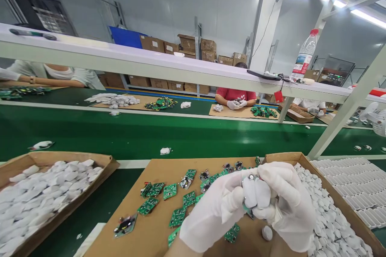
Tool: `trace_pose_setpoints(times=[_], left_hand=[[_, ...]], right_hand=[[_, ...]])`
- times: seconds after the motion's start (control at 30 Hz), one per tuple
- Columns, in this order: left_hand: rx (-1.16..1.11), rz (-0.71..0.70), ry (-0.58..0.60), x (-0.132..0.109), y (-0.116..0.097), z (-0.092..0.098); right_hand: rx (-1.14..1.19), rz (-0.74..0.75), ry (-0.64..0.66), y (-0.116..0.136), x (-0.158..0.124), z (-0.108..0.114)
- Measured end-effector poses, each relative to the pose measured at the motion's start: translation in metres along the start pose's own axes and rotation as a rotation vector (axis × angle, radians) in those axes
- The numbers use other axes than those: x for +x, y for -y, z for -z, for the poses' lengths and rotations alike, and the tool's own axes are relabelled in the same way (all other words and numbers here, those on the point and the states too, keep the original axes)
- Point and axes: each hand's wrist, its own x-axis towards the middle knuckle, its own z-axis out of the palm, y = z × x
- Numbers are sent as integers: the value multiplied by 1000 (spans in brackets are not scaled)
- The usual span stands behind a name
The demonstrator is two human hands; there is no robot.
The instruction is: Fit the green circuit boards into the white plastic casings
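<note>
Both my hands wear white gloves and meet above the right part of a sheet of brown cardboard (135, 204). My left hand (217, 204) is closed round a small circuit board (247, 211), mostly hidden by fingers and white pieces. White rounded pads (256, 193) cover the board's face. My right hand (286, 200) is closed on white pads at the board's right side; how many it holds is hidden. One loose white pad (267, 233) lies under my right hand. Several green circuit boards (177, 216) are scattered on the cardboard to the left and behind my hands.
Cardboard trays of white pads stand at left (114, 164) and right (337, 209). White plastic cases (358, 192) sit in rows far right. A green conveyor belt (144, 132) crosses ahead, carrying pad-covered boards. Above runs a shelf (181, 66) with a bottle (304, 56). Co-workers sit opposite.
</note>
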Motion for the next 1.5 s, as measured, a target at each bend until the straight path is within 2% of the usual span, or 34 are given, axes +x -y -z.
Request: trace_pose_setpoints(times=[0.1,0.23,0.4,0.6,0.8,0.97,1.07,1.17,1.33,1.43,1.5], left_hand=[[-49,-35,34,0,5,1],[-26,-95,2,-2,8,5],[-108,-59,-28,-4,6,3],[-91,-20,-28,-3,3,-1],[96,-49,-78,-3,-5,2],[112,-51,-41,-3,-7,-1],[159,-20,-120,-5,-7,-3],[151,8,-151,-7,-5,-2],[88,36,-41,-10,-3,-2],[81,32,-76,-10,-2,-2],[67,39,-104,-9,-1,-1]], right_hand=[[0,-3,3,-2,-4,-4],[99,-65,40,1,-5,-5],[249,-154,131,7,-3,4],[215,-240,-28,8,-10,-4],[193,-213,9,7,-12,-7],[354,-305,-51,11,-13,-11],[310,-302,-160,17,-10,-19],[259,-292,-189,23,-7,-22],[238,-226,-150,22,-13,-16],[122,-179,-82,19,-17,-11],[94,-96,-3,16,-15,-10]])
